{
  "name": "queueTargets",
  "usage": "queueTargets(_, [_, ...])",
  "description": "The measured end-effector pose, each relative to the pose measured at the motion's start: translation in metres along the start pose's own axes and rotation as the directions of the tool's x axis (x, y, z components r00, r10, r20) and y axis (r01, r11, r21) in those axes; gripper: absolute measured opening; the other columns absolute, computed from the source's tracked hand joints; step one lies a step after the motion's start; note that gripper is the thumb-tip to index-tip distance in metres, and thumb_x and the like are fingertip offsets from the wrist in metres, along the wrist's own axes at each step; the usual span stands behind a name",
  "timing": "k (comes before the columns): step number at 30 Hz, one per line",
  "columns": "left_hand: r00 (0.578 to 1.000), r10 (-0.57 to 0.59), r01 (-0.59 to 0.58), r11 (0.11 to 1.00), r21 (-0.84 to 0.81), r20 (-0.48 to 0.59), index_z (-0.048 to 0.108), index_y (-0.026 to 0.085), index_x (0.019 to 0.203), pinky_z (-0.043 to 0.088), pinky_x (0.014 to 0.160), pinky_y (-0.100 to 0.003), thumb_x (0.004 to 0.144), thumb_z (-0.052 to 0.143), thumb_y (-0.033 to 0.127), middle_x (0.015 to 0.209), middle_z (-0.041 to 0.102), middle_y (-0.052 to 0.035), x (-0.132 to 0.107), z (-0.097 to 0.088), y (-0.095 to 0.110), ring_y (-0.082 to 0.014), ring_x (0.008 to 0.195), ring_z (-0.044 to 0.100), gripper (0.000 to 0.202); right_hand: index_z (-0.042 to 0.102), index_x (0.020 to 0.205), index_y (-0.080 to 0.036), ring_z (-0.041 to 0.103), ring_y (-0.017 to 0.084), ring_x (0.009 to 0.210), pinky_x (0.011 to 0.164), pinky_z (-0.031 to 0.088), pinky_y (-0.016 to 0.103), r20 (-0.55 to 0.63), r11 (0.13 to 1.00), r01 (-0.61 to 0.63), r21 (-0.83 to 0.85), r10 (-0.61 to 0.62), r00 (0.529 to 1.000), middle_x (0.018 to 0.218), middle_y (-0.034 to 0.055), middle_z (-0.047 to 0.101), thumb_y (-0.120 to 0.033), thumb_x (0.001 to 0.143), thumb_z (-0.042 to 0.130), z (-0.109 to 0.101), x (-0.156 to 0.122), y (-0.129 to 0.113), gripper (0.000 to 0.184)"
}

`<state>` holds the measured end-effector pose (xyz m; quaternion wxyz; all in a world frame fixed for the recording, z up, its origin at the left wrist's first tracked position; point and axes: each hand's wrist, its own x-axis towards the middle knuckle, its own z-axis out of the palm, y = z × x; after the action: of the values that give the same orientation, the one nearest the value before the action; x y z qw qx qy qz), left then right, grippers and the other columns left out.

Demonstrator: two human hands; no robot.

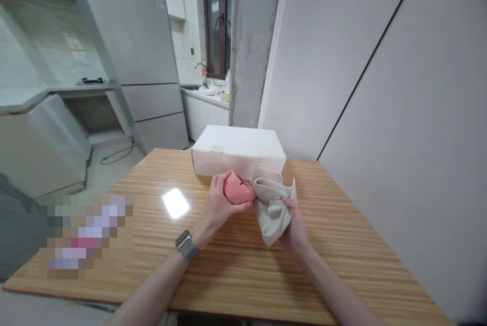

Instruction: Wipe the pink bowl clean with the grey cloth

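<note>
My left hand point(220, 201), with a watch point(186, 245) on its wrist, is closed around a pink, hollow plastic piece point(238, 189) with a notched rim. The piece looks like a small cup or bowl, but its exact kind is unclear. In my right hand point(294, 227) is a bunched beige cloth point(273, 209), hanging in folds. The cloth meets the right end of the pink piece. Both hands are over the wooden table point(228, 275), in front of a white box point(238, 148). The cloth hides part of my right fingers.
At the table's left edge lies something blurred out by pixels point(85, 237). A white wall point(380, 112) runs along the right side. Behind the table are a grey fridge point(129, 36), a concrete pillar point(251, 52) and a counter with a tap point(205, 79).
</note>
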<state>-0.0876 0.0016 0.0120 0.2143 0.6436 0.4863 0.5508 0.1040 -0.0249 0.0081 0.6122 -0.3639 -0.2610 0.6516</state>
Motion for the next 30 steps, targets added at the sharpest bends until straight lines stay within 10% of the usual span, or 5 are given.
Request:
queueTargets(4, [0.908, -0.401, 0.412, 0.812, -0.414, 0.119, 0.057, 0.018, 0.108, 0.044, 0.087, -0.034, 0.052, 0.081, 0.04, 0.103, 0.063, -0.006, 0.007, 0.006, -0.015, -0.0231, 0.095, 0.059, 0.065, 0.068, 0.09, -0.017, 0.068, 0.025, 0.093, 0.09, 0.05, 0.037, -0.027, 0.958, -0.288, 0.0, 0.288, 0.957, 0.087, 0.007, 0.074, -0.034, 0.083, 0.049, -0.042, -0.014, -0.038, 0.027])
queueTargets(9, [0.82, -0.466, 0.57, 0.616, -0.544, 0.331, 0.06, 0.014, 0.102, 0.047, 0.081, -0.031, 0.068, 0.062, 0.058, 0.098, 0.068, -0.0094, 0.01, 0.024, -0.024, -0.0217, 0.092, 0.063, 0.055, 0.065, 0.103, -0.016, 0.067, 0.026, 0.096, 0.094, 0.047, 0.041, 0.014, 0.876, -0.459, -0.145, 0.466, 0.885, 0.097, 0.0094, 0.073, -0.045, 0.083, 0.056, -0.089, -0.036, -0.07, 0.037])
queueTargets(15, [0.685, -0.37, 0.726, 0.425, -0.541, 0.628, 0.059, 0.02, 0.113, 0.049, 0.088, -0.039, 0.074, 0.054, 0.062, 0.115, 0.066, -0.0104, -0.002, 0.058, -0.002, -0.0255, 0.108, 0.06, 0.058, 0.047, 0.128, -0.018, 0.066, 0.026, 0.095, 0.082, 0.052, 0.04, -0.119, 0.645, -0.236, -0.727, 0.22, 0.968, 0.108, 0.0116, 0.068, -0.048, 0.073, 0.069, -0.122, -0.045, -0.095, 0.066])
queueTargets(22, [0.749, -0.208, 0.629, 0.52, -0.577, 0.629, 0.059, 0.015, 0.113, 0.048, 0.09, -0.04, 0.073, 0.063, 0.048, 0.119, 0.063, -0.0135, -0.002, 0.12, 0.023, -0.0258, 0.108, 0.06, 0.052, 0.035, 0.138, -0.021, 0.048, 0.032, 0.123, 0.1, 0.039, 0.048, 0.222, 0.146, 0.259, -0.955, -0.231, 0.947, 0.132, 0.0139, 0.051, -0.026, 0.054, 0.074, -0.146, -0.061, -0.073, 0.093])
queueTargets(30, [0.908, -0.22, 0.375, 0.807, -0.457, 0.356, 0.046, 0.015, 0.123, 0.041, 0.097, -0.039, 0.045, 0.087, 0.028, 0.124, 0.054, -0.0147, 0.0, 0.185, 0.033, -0.0266, 0.113, 0.053, 0.089, 0.047, 0.121, -0.021, 0.068, 0.022, 0.089, 0.077, 0.053, 0.036, 0.098, 0.343, 0.166, -0.924, -0.208, 0.973, 0.099, 0.0056, 0.07, -0.019, 0.062, 0.051, -0.178, -0.061, -0.084, 0.059])
